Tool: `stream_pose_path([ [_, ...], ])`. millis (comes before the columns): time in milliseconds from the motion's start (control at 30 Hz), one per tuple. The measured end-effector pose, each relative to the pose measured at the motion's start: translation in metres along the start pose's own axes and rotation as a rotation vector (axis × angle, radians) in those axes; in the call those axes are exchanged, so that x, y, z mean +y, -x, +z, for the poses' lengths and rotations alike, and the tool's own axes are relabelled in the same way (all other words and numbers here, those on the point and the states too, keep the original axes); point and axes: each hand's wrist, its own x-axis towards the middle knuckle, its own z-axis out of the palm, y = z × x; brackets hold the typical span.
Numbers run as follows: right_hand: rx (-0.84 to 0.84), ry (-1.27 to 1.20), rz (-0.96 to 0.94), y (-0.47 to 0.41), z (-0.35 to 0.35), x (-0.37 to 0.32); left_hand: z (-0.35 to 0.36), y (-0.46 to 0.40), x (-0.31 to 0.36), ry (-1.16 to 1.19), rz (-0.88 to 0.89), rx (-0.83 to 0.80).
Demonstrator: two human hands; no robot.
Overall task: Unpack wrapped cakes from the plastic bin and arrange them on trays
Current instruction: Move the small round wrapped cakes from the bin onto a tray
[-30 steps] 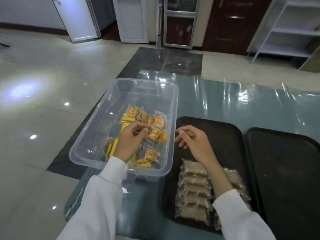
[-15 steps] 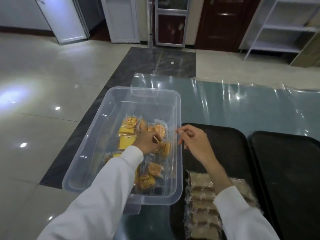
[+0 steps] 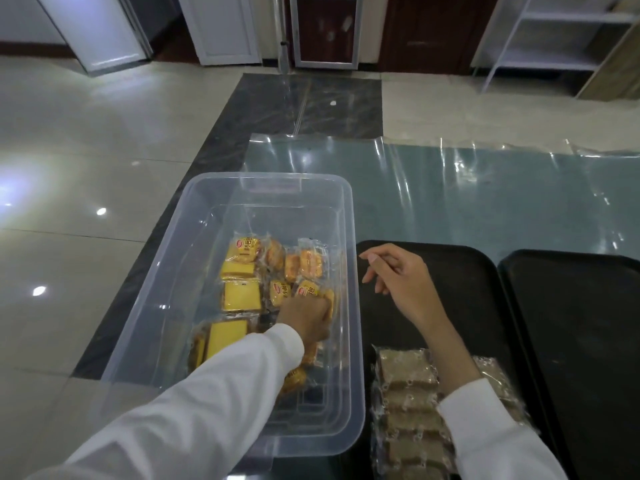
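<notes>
Head view: film-covered table (image 3: pixel 450 188), tiled floor (image 3: pixel 104 133)

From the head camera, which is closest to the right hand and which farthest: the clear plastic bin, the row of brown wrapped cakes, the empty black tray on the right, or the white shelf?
Starting from the right hand, which hovers over the left tray:
1. Clear plastic bin, just to its left.
2. Brown wrapped cakes, below it, nearer the person.
3. Empty black tray, off to its right.
4. White shelf, far across the floor at the back right.

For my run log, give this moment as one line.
left hand: in clear plastic bin, on yellow wrapped cakes | right hand: empty, over black tray
</notes>
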Motion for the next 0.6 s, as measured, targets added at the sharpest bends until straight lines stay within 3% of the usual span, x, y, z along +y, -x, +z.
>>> stream_pose_path([
  [367, 0.076, -0.025, 0.029, 0.014, -0.020, 0.005, -0.010, 0.009, -0.007, 0.101, -0.084, 0.156],
  [600, 0.049, -0.037, 0.023, 0.031, -0.015, -0.008, -0.035, 0.029, -0.031, 0.377, -0.216, 0.262],
])
